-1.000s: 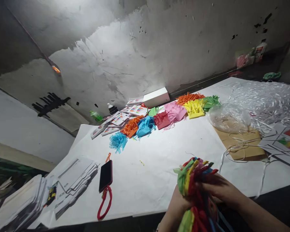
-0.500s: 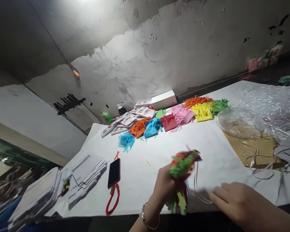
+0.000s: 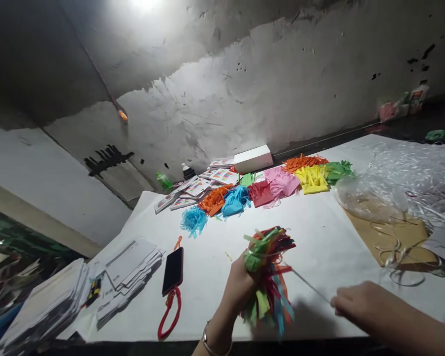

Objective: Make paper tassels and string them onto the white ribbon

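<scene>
A bundle of multicoloured paper tassels (image 3: pixel 267 269) is gripped in my left hand (image 3: pixel 239 279), raised above the near edge of the white table. Its green, red, blue and yellow strips fan out above my fist and dangle below it. Around the bundle runs a thin white string (image 3: pixel 309 284), drawn out straight to the right. The string's far end is pinched between the fingers of my right hand (image 3: pixel 356 301), which is closed. What lies inside my left palm is hidden.
Fringed paper piles in blue (image 3: pixel 236 200), orange (image 3: pixel 214 199), pink (image 3: pixel 284 184) and yellow (image 3: pixel 313 179) lie toward the back. A phone (image 3: pixel 173 270) with a red strap and paper stacks (image 3: pixel 129 267) are at left. Loose white strings (image 3: pixel 404 257) lie over brown cardboard (image 3: pixel 389 235) at right.
The string, slack and curved before, is now taut between my hands. My right hand has closed and shifted slightly right; the bundle has turned and its strips have spread.
</scene>
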A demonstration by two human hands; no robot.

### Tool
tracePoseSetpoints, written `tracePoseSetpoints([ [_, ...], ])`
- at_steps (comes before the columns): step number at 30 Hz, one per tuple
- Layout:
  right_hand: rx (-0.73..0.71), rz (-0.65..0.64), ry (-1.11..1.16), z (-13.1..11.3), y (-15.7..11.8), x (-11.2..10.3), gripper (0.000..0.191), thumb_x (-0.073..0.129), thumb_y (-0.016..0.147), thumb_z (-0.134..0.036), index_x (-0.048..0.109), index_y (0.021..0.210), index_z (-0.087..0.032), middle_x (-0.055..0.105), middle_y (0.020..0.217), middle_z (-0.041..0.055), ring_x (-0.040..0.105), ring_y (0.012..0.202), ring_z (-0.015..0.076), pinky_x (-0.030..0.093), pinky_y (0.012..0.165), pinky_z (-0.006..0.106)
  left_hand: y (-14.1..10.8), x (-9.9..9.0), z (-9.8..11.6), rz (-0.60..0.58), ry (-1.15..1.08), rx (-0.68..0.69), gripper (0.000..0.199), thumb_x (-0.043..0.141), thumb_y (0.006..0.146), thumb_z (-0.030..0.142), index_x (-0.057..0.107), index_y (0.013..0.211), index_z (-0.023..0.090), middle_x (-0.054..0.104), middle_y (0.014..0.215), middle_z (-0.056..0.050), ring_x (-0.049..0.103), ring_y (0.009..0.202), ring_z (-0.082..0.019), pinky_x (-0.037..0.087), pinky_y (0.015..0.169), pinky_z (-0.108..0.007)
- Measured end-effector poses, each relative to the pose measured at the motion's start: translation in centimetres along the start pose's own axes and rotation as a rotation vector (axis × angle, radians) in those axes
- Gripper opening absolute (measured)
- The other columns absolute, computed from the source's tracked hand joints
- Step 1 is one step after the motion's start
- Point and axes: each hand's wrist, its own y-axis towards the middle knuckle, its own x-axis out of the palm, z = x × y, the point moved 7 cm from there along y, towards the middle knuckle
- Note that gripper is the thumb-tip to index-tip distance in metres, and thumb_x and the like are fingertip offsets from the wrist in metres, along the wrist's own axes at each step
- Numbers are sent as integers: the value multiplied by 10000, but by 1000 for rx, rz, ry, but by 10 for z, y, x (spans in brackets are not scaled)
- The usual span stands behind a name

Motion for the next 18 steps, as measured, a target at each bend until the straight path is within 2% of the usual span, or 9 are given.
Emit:
tracePoseSetpoints([
  [2,-67,-49,-21,-20,9,-11,288,454,847,22,605,815,-221,669,704,-2,611,544,182,266,514,318,5,18,-15,-53,170,-51,352,546,902,229,681,1225,186,772,1124,-123,712,1025,-306,539,889,-401],
  [4,-136,-14,6,-22,30,-31,234,466,960,-81,635,862,-209,673,733,21,610,593,187,275,532,320,5,46,-13,-193,226,-6,228,628,797,155,737,995,181,783,921,-100,719,907,-311,528,862,-401],
  [7,-68,-36,133,10,58,-40,239,467,1010,-168,697,960,-210,735,826,23,680,720,166,403,625,258,-7,78,6,-524,138,153,255,750,705,162,762,947,244,791,895,-7,723,851,-248,530,829,-303],
  [9,-13,-53,167,29,59,-28,259,453,1022,-191,709,989,-205,763,879,27,705,756,162,441,648,234,-8,69,13,-557,-9,191,357,765,765,260,743,1121,266,794,1043,-2,726,906,-227,537,829,-270],
  [11,20,-90,169,33,51,-11,291,451,1003,-180,723,903,-191,759,796,39,692,662,182,421,584,249,4,44,2,-385,-14,104,357,654,882,312,701,1228,235,772,1153,-51,717,992,-245,538,874,-301],
  [13,19,-130,174,25,43,0,274,490,967,-171,721,818,-174,737,713,55,658,569,201,379,538,272,14,24,-17,-215,124,-28,302,614,879,265,722,1153,198,777,1099,-95,708,1016,-288,530,896,-358],
  [14,11,-143,188,21,42,0,245,518,957,-180,718,816,-171,734,715,59,654,567,205,374,540,278,15,23,-23,-205,191,-68,248,644,831,234,746,1053,193,785,1023,-98,709,994,-306,528,889,-377],
  [15,3,-149,211,19,44,-2,215,541,959,-204,718,839,-174,739,743,58,665,599,205,386,557,276,16,27,-27,-237,228,-84,190,692,763,211,756,941,200,789,935,-82,713,950,-311,529,874,-380],
  [18,20,-124,295,28,59,-17,265,455,1032,-246,709,985,-187,756,896,56,700,783,182,454,689,252,7,54,-19,-530,64,12,204,801,606,216,762,806,221,786,818,-18,718,815,-264,550,809,-322],
])
